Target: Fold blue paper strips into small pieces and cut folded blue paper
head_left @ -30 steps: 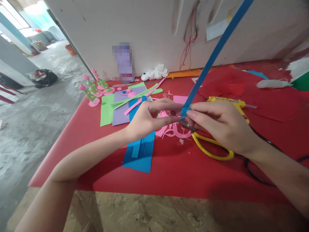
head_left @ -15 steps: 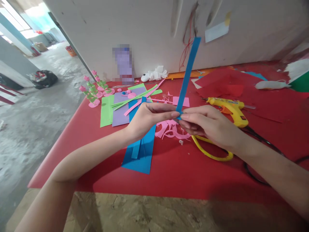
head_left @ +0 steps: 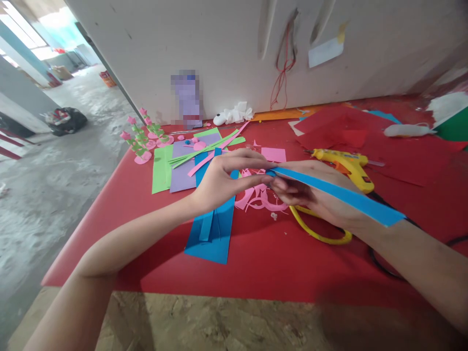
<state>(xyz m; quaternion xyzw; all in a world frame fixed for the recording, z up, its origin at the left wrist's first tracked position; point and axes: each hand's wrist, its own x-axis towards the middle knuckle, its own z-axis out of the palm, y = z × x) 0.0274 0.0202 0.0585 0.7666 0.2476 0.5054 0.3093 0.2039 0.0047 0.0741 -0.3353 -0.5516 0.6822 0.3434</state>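
Observation:
A blue paper strip (head_left: 340, 193) has one end, which looks folded or rolled, between my two hands. Its long free part lies across my right hand and points right toward the wrist. My left hand (head_left: 234, 178) pinches the strip's end between thumb and fingers. My right hand (head_left: 314, 192) is closed at the same end, its fingertips touching those of the left. Below the hands lie pink paper scraps (head_left: 256, 197) and the yellow handles of scissors (head_left: 321, 236). Under my left wrist rests a blue sheet (head_left: 214, 243) with a short blue strip on it.
A yellow glue gun (head_left: 345, 163) with a black cord lies right of my hands. Green and pink strips cross a purple sheet (head_left: 183, 180) and a green sheet (head_left: 161, 168). Pink paper flowers (head_left: 142, 156) stand at the left edge of the red table (head_left: 120, 209). Red paper (head_left: 329, 126) lies at the back right.
The strip's free part has swung from upright down to the right, over my right hand. Both hands stay in nearly the same place, with the fingers slightly shifted.

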